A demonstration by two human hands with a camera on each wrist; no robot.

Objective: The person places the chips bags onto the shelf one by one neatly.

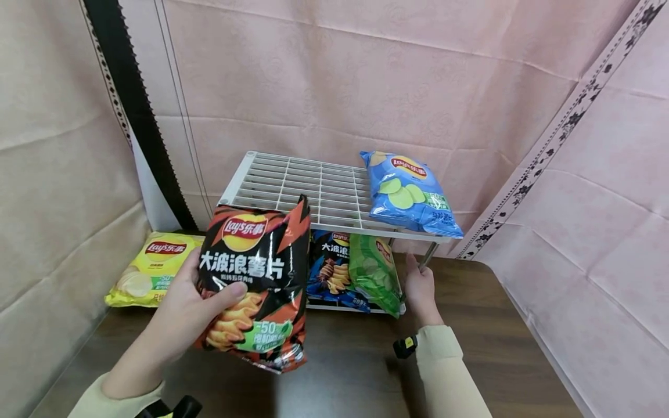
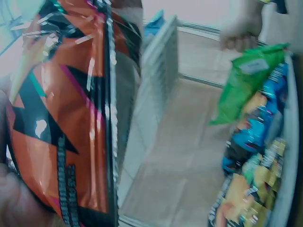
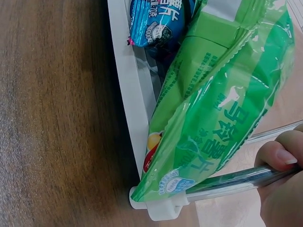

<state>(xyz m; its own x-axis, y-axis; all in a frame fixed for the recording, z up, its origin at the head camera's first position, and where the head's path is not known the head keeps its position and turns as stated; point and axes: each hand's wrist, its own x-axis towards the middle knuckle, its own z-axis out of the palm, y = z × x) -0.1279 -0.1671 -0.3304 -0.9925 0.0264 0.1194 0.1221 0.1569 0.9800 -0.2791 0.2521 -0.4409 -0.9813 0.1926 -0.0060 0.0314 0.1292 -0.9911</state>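
My left hand [image 1: 190, 307] grips a black and orange bag of potato chips [image 1: 274, 296] by its left side, thumb across the front. The bag is upright before the white two-tier rack [image 1: 300, 188] and covers part of it. At the rack's right front, my right hand [image 1: 421, 293] holds the metal post [image 3: 232, 185], fingers curled round it. Close by on the lower shelf leans a green chip bag [image 1: 373, 270], beside a dark blue chip bag [image 1: 331, 273]. A blue chip bag [image 1: 407, 194] lies at the right end of the top shelf.
A yellow chip bag [image 1: 154, 270] stands on the wooden table [image 1: 345, 366] left of the rack. In the left wrist view, a gold-coloured bag [image 2: 251, 194] sits on the lower shelf. Pink cloth walls [image 1: 334, 87] close in the back and sides.
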